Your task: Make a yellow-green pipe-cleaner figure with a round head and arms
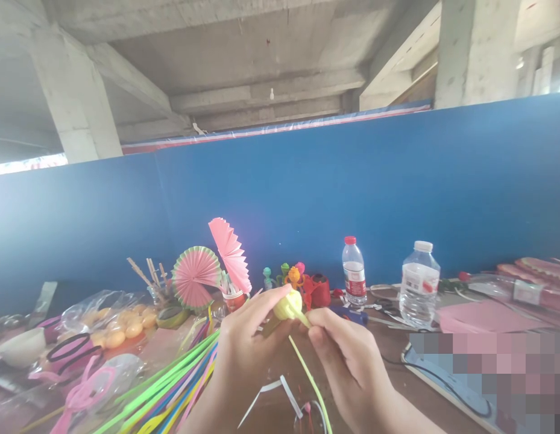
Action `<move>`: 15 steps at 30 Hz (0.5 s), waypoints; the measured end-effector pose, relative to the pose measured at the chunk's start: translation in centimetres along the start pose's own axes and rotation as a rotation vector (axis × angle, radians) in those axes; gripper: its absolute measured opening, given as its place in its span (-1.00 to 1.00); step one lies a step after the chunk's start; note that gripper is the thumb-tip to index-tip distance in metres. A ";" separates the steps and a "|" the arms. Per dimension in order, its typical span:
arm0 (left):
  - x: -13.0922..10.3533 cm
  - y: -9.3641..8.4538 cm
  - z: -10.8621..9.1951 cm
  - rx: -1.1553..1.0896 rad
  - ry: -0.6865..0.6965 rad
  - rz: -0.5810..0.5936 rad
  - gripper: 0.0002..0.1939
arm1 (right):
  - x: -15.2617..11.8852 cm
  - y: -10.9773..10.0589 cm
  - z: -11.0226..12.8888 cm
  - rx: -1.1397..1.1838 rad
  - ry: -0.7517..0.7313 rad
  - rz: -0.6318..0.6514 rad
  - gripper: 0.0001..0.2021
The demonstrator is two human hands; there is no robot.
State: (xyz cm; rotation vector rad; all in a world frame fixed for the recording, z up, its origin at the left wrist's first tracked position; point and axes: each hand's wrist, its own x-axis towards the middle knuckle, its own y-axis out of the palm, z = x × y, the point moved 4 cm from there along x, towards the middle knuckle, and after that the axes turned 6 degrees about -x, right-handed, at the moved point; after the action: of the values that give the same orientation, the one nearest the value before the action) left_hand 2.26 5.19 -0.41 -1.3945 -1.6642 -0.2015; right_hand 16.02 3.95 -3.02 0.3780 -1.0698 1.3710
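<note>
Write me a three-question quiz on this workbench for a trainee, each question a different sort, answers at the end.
1. What colour is the ball between the left hand and the right hand?
A) Blue
B) Pale yellow
C) Red

2. True or false: as seen here, the red-capped bottle stands to the right of the white-capped bottle.

3. Fill in: the round pleated fan is pink with a ____ edge.

Key: 1 B; 2 false; 3 green.
</note>
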 end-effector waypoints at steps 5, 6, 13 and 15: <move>0.1 0.1 0.0 -0.055 -0.088 0.021 -0.64 | 0.3 0.5 -0.7 0.027 0.147 0.104 -0.68; 0.2 0.2 0.0 -0.051 -0.081 0.035 -0.65 | 0.3 0.6 -0.9 0.053 0.191 0.134 -0.67; 0.1 0.4 -0.1 -0.095 -0.055 0.077 -0.71 | 0.5 0.7 -1.9 0.226 0.330 0.198 -0.65; 0.1 0.5 0.1 -0.097 -0.094 0.098 -0.68 | 0.6 0.7 -2.0 0.264 0.354 0.216 -0.66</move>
State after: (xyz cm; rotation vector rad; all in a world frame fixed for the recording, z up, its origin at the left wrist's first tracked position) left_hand 2.64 5.47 -0.55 -1.5758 -1.6761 -0.1643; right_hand 16.09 6.04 -3.83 0.2024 -0.6519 1.7059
